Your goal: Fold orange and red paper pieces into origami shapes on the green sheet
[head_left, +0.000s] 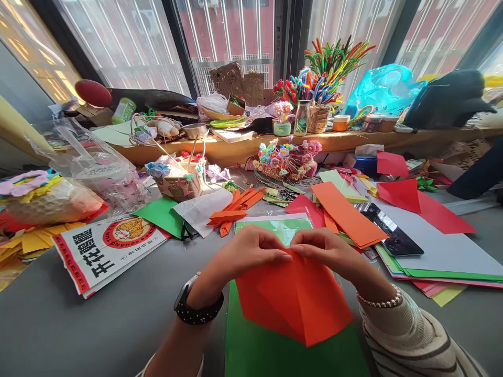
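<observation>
Between my two hands is a sheet of orange-red paper [293, 303], creased down its middle and angled toward me. The thumb and fingers of my left hand [259, 248] pinch its top edge near the centre. Right beside it, my right hand [324, 248] pinches the same edge, the fingertips of both hands nearly touching. Under the paper lies a green board or sheet [251, 345]. Folded orange paper strips [236, 207] are piled beyond my left hand. A flat orange sheet [348, 214] rests beyond my right hand.
A phone [393, 230] lies on stacked coloured paper [451, 254] at right. At left are a printed paper bag [113, 251] and a green sheet [159, 217]. Behind stand a small basket [181, 183], a flower arrangement [288, 159] and a cluttered ledge [236, 146].
</observation>
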`<state>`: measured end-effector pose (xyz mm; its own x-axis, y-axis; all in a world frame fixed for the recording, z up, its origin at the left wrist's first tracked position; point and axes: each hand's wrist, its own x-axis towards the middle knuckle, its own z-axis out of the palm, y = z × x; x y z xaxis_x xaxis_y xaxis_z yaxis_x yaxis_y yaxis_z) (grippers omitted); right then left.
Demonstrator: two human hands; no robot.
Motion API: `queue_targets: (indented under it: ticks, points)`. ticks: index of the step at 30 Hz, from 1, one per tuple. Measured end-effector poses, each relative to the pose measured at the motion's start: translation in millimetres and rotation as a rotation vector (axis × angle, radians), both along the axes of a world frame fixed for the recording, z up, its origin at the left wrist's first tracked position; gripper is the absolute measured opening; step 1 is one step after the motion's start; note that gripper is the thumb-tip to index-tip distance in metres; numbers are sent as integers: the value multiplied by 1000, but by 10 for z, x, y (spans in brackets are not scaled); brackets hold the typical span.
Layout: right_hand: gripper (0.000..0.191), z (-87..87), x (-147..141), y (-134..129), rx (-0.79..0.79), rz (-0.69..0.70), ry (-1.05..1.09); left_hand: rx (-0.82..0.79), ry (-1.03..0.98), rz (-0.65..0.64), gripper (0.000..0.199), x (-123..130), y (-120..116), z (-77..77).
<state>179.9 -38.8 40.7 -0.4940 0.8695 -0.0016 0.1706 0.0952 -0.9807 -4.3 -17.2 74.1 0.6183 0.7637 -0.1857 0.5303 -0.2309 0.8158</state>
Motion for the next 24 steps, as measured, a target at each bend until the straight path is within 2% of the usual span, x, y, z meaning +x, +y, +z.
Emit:
queue_targets:
  ticks: [3, 8, 18, 24]
  points:
    - [21, 2, -3, 4, -8, 5, 13, -7, -14, -15, 27, -14, 8, 7]
    - [23, -34, -34, 18, 29, -22, -32, 128, 70, 35, 26, -3, -3, -20]
    - [21, -52, -59, 16, 215, -136, -159, 316, 147, 119, 21, 68, -46, -35]
    - [21, -60, -55, 21, 224, -159, -135, 384, 169, 142, 20, 102, -49, -50]
